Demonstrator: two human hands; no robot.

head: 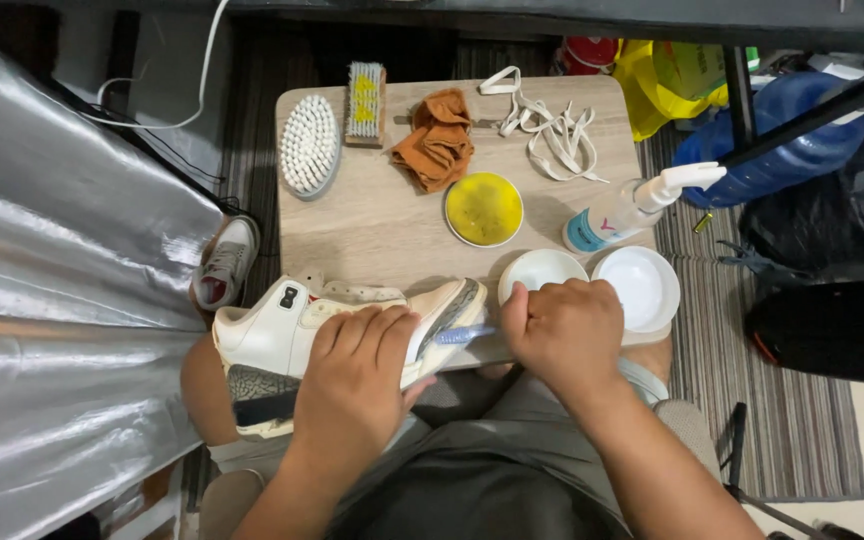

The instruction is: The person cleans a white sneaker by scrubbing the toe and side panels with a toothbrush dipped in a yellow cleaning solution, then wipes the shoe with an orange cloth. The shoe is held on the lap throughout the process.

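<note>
My left hand [357, 375] lies over a white high-top sneaker [282, 325] and holds it on its side at the near edge of a small wooden table [382, 235]. My right hand [564, 335] is closed around a small blue-handled brush [462, 335] whose tip touches the sneaker's toe. Just past my right hand stand a small white bowl [540, 268] and a white lid or dish [644, 285].
On the table lie a white oval brush [310, 145], a wooden bristle brush [365, 102], an orange cloth [437, 140], loose white laces [552, 130], a yellow tub [483, 208] and a pump bottle [632, 208]. A second sneaker [224, 262] is on the floor at left, a blue jug [782, 130] at right.
</note>
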